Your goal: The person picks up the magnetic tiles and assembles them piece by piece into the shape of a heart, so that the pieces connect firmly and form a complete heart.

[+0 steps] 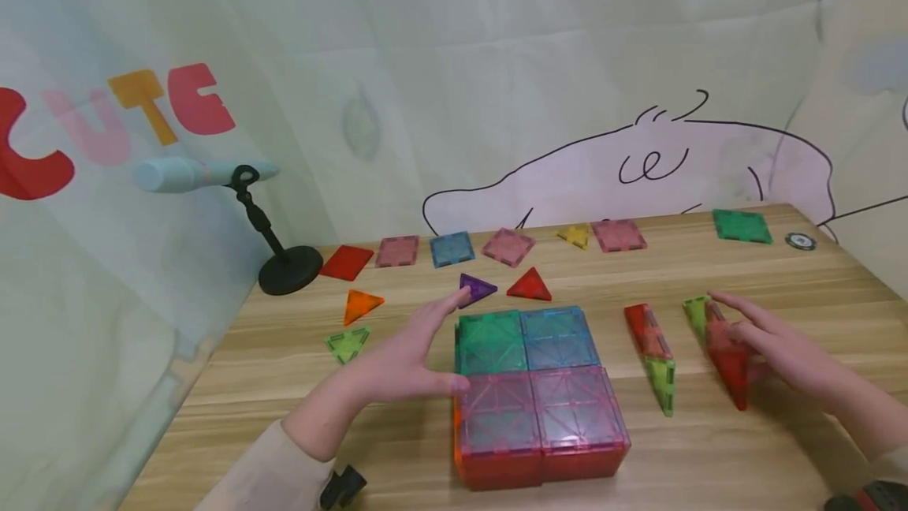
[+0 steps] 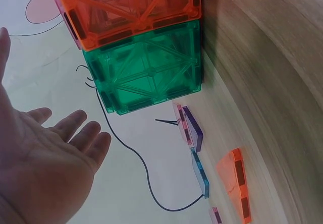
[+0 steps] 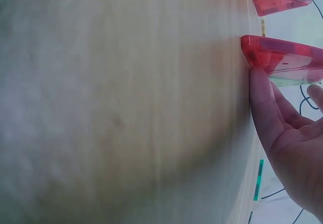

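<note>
A box of translucent magnetic tiles (image 1: 496, 408) sits on the table, its top pink, green and blue, its sides red, orange and green. My left hand (image 1: 400, 357) is at its left side, fingers spread, the thumb right at the pink top edge. In the left wrist view the palm and relaxed fingers (image 2: 83, 130) show beside the green tile (image 2: 151, 72). On the right, my right hand (image 1: 787, 353) lays its fingers along the outer side of a standing row of red, pink and light green triangle tiles (image 1: 727, 353). A similar row (image 1: 651, 357) stands between it and the box.
Loose square tiles line the back edge, including a blue one (image 1: 452, 249) and a green one (image 1: 741, 225). Purple (image 1: 478, 289), red (image 1: 530, 285), orange (image 1: 362, 305) and light green (image 1: 348, 345) triangles lie nearer. A black stand (image 1: 289, 269) occupies the back left corner.
</note>
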Motion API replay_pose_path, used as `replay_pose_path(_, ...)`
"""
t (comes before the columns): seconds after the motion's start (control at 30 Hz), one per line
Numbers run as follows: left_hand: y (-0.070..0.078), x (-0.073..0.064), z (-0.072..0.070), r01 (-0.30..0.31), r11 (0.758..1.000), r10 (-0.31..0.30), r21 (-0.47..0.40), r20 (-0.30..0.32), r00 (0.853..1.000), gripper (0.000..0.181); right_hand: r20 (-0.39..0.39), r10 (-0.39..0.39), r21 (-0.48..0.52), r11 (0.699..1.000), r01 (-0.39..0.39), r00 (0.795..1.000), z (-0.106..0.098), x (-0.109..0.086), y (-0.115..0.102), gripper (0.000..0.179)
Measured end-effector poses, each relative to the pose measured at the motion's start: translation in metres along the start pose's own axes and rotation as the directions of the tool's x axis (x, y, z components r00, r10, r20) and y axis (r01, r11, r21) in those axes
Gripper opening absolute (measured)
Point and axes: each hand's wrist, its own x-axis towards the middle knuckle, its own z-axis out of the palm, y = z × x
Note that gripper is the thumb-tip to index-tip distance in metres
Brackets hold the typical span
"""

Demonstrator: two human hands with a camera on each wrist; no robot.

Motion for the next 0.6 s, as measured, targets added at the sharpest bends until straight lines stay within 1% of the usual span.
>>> replay_pose_path(0.23,-0.002,-0.001,0.0,0.0,1.0,-0.001,-0.009,-0.009,1.0,0.097,0.007,-0.01,0.005,1.0,0.01,1.0,-0.002,0.001,0.001,0.062)
replay_pose_path(0.33,-0.003,0.0,0.0,0.003,1.0,-0.003,-0.008,-0.009,1.0,0.097,-0.007,-0.016,0.012,1.0,0.016,1.0,-0.008,0.005,0.003,0.063)
replay_pose_path(0.4,-0.004,0.0,0.001,-0.001,1.0,0.001,-0.011,-0.007,1.0,0.097,-0.029,-0.015,0.016,1.0,0.016,0.999,-0.017,0.009,0.007,0.064)
replay_pose_path(0.5,-0.004,0.001,0.001,-0.005,1.0,0.005,-0.018,0.0,1.0,0.096,-0.097,0.001,-0.022,1.0,-0.003,0.995,-0.037,0.019,0.017,0.066)
replay_pose_path(0.53,-0.004,0.001,0.002,-0.009,1.0,0.009,-0.022,0.003,1.0,0.096,-0.119,0.011,-0.046,0.999,-0.016,0.993,-0.045,0.022,0.021,0.067)
replay_pose_path(0.6,-0.004,0.002,0.002,-0.022,0.999,0.022,-0.032,0.01,1.0,0.096,-0.167,0.037,-0.15,0.987,-0.062,0.985,-0.06,0.028,0.031,0.068)
